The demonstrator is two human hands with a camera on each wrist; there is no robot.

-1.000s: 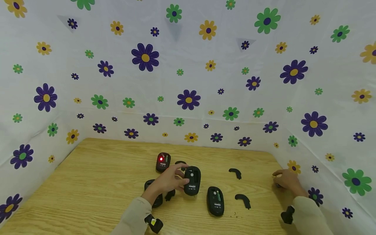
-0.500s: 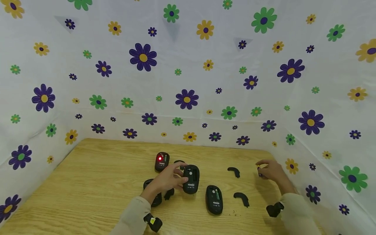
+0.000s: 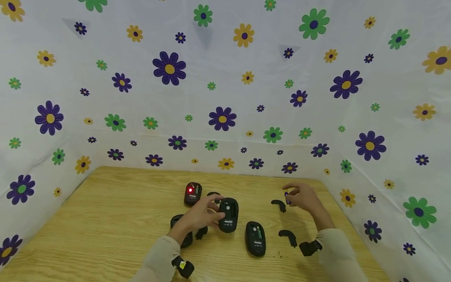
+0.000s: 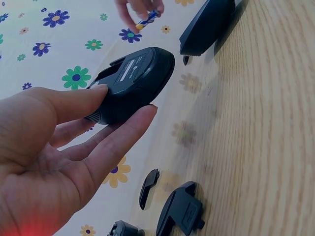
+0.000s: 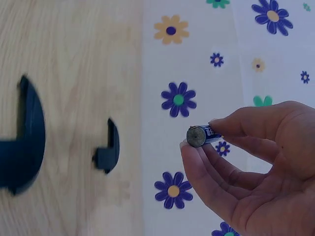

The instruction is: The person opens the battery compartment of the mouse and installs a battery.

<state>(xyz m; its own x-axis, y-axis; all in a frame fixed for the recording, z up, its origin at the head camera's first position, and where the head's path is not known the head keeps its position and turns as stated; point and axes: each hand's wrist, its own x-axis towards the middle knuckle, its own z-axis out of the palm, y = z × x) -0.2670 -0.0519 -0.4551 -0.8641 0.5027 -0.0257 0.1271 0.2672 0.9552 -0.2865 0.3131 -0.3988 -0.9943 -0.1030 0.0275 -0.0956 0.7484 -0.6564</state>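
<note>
In the head view, my left hand point(image 3: 201, 214) holds a black computer mouse point(image 3: 229, 219) above the table, underside facing me. Its battery slot shows dark with no battery in it. Seen from the left wrist, the thumb lies along one side of the mouse point(image 4: 140, 83) and fingers support it from below. To the right, my right hand point(image 3: 303, 197) pinches a small blue and yellow battery point(image 3: 287, 196) between thumb and fingertips. The right wrist view shows the flat grey end of that battery point(image 5: 197, 136). Hand and battery are above the table, apart from the held mouse.
An upturned mouse with a red light point(image 3: 190, 197) lies behind my left hand. Another upturned mouse point(image 3: 255, 244), battery inside, lies right of centre; a third point(image 3: 186, 239) is partly under my left forearm. Curved black covers point(image 3: 289, 237) lie around. Flowered cloth walls enclose the wooden table.
My right hand has come up from the table's right edge and moved left, carrying the battery, which is now in plain sight. The left hand and its mouse stay nearly still.
</note>
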